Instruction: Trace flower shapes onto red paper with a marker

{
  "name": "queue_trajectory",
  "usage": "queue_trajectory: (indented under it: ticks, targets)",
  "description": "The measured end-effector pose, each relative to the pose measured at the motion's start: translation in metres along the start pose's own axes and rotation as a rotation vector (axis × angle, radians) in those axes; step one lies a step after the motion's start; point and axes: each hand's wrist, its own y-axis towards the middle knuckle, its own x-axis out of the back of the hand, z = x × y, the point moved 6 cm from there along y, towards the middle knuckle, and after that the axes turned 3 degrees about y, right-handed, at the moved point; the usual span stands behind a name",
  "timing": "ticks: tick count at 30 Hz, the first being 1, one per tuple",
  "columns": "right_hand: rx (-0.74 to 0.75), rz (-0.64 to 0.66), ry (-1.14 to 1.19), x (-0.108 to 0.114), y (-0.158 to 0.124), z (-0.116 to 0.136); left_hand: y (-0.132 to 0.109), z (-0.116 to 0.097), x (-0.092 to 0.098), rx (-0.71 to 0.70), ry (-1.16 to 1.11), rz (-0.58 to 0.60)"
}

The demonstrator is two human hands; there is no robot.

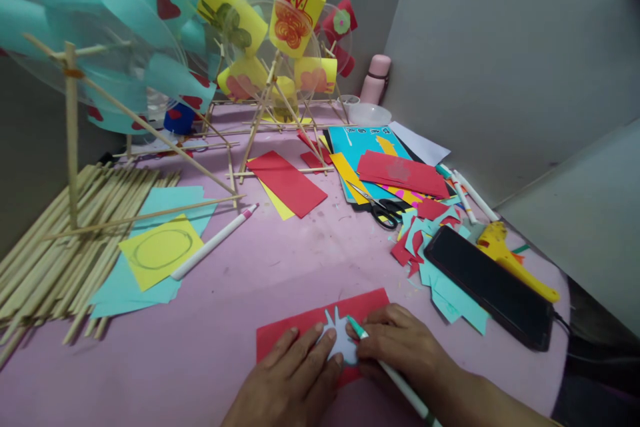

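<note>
A red paper strip [280, 332] lies at the front of the pink table, with a white butterfly-shaped cutout [342, 345] on top. My left hand [295, 373] lies over the red paper, fingers stretched out, its fingertips on the cutout's left side. In my right hand [400, 347] is a white marker with a green tip [406, 388], pinched between the fingers. The marker's tip touches down near the upper right edge of the cutout. The lower edge of the red paper is partly hidden under both hands.
Wooden sticks [60, 247] and a pink-capped marker [215, 242] lie left. Paper-decorated wheels on stick stands [270, 90] rise behind. Scissors [383, 212], paper scraps [417, 237], a black phone [493, 287] and a yellow glue gun [520, 265] are right.
</note>
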Motion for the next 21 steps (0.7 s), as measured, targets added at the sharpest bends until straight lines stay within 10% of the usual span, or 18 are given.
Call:
queue_trajectory:
  ticks: [8, 15, 21]
  targets:
    - [-0.067, -0.164, 0.142, 0.025, 0.011, 0.004, -0.002, 0.000, -0.003, 0.015, -0.008, -0.025]
    - [0.047, -0.043, -0.032, 0.005, 0.000, 0.000, 0.000, 0.000, 0.000, 0.015, -0.005, -0.055]
    - [0.038, 0.025, -0.113, -0.001, -0.002, -0.001, 0.010, -0.004, 0.004, -0.129, 0.043, 0.202]
